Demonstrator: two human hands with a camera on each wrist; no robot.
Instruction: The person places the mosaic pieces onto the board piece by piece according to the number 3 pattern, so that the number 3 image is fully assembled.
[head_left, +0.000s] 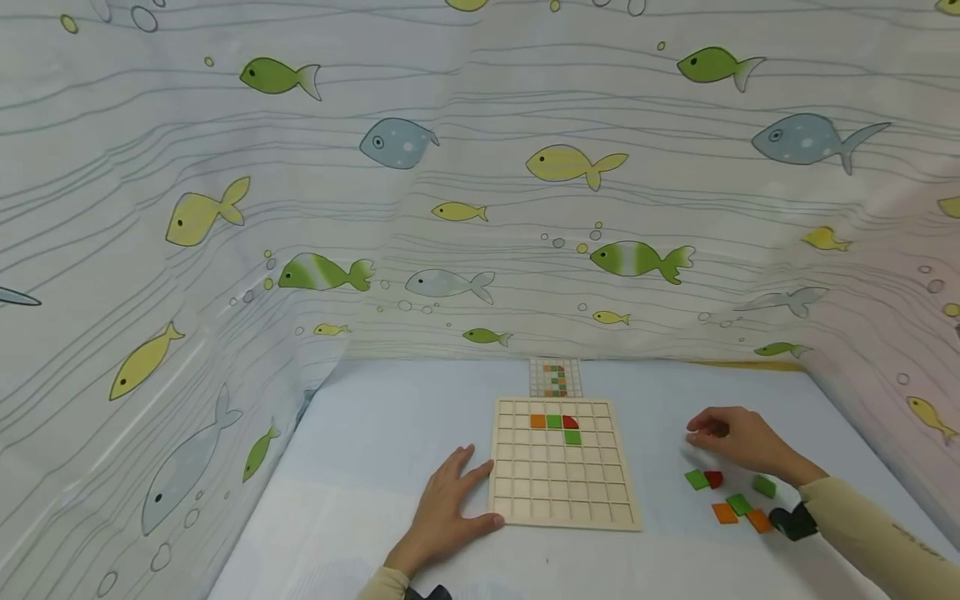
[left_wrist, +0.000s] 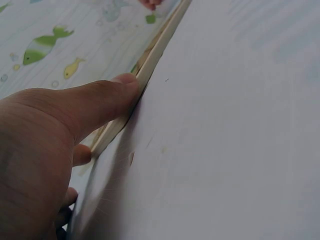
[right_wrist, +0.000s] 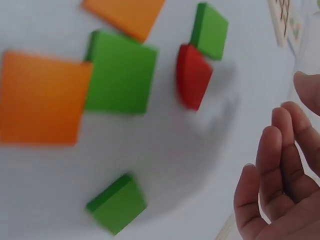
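Note:
A wooden grid board [head_left: 558,483] lies in the middle of the table. In its upper cells sit an orange square tile [head_left: 537,422], a green one [head_left: 554,422], a red quarter-round [head_left: 571,422] and another green square [head_left: 573,437]. My left hand [head_left: 448,508] rests at the board's left edge; its thumb [left_wrist: 107,97] touches the rim in the left wrist view. Right of the board, my right hand [head_left: 738,437] hovers with loosely bent fingers and nothing visible between them. Near it lie loose tiles: a red quarter-round [right_wrist: 194,76], green squares [right_wrist: 122,72] and orange squares [right_wrist: 45,97].
A patterned card [head_left: 556,378] with a small coloured grid lies just behind the board. Fish-printed sheeting [head_left: 480,208] encloses the table [head_left: 360,433] at the back and sides. A black wrist strap [head_left: 795,522] is on the right forearm, close to the loose tiles.

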